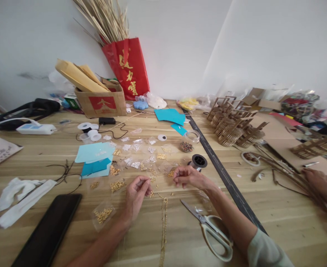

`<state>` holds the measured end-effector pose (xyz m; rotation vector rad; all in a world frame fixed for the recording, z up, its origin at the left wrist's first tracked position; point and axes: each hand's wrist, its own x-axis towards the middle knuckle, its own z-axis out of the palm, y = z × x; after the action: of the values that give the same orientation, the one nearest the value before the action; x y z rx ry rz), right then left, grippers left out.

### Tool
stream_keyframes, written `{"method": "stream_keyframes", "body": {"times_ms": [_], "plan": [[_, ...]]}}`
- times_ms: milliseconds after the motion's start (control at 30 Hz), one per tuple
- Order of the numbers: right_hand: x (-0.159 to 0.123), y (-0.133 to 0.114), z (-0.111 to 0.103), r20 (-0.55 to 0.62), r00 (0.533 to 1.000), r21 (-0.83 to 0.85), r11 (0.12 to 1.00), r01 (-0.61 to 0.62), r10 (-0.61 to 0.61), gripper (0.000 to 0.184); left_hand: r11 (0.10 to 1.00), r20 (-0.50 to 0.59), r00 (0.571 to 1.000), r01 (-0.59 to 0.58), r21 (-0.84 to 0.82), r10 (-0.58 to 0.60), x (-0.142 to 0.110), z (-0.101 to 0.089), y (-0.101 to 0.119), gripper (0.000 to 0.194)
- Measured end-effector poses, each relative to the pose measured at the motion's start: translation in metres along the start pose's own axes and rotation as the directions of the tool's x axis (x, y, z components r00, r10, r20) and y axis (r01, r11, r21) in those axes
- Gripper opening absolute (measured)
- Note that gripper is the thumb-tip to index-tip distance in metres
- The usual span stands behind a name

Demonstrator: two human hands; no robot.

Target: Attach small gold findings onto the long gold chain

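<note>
My left hand (138, 194) is closed in a pinch over the table, with small gold findings (151, 193) showing at its fingertips. Its other fingers curl inward. My right hand (190, 177) has its fingers bent and drawn together beside a little heap of gold beads (171, 173); whatever it pinches is too small to make out. Between and below the hands, a thin gold chain (164, 226) runs toward the near table edge, with a ring at its top. Scissors (208, 230) with pale handles lie under my right forearm.
Clear packets of gold pieces (103, 214) and silver pieces (135, 164) cover the middle. A wire spool (199, 161) stands behind my right hand. A phone (48, 230) lies left, wooden baskets (233, 124) stand right, and another person's hand (319, 181) is at far right.
</note>
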<state>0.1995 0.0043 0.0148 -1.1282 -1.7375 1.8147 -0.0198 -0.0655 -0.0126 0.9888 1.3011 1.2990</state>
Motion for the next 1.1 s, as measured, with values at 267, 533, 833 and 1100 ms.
{"method": "stream_keyframes", "body": {"times_ms": [267, 533, 833, 1100], "plan": [[-0.006, -0.010, 0.005, 0.051, 0.999, -0.100, 0.995, 0.014, -0.009, 0.020, 1.000, 0.000, 1.000, 0.005, -0.023, -0.005, 0.001, 0.000, -0.003, 0.022], [-0.010, -0.013, 0.005, 0.062, 0.998, -0.167, 0.986, 0.004, 0.006, 0.016, 0.999, 0.000, 1.000, -0.002, -0.033, 0.002, 0.001, -0.001, -0.003, 0.021], [-0.007, -0.007, 0.009, 0.083, 0.996, -0.157, 0.987, -0.016, 0.030, 0.020, 0.999, -0.014, 1.000, 0.007, -0.033, -0.008, 0.001, 0.001, -0.001, 0.018], [-0.005, -0.001, 0.016, 0.108, 0.994, -0.150, 0.989, -0.005, 0.022, 0.016, 0.999, 0.004, 1.000, -0.011, -0.034, 0.011, 0.002, 0.000, -0.007, 0.021]]}}
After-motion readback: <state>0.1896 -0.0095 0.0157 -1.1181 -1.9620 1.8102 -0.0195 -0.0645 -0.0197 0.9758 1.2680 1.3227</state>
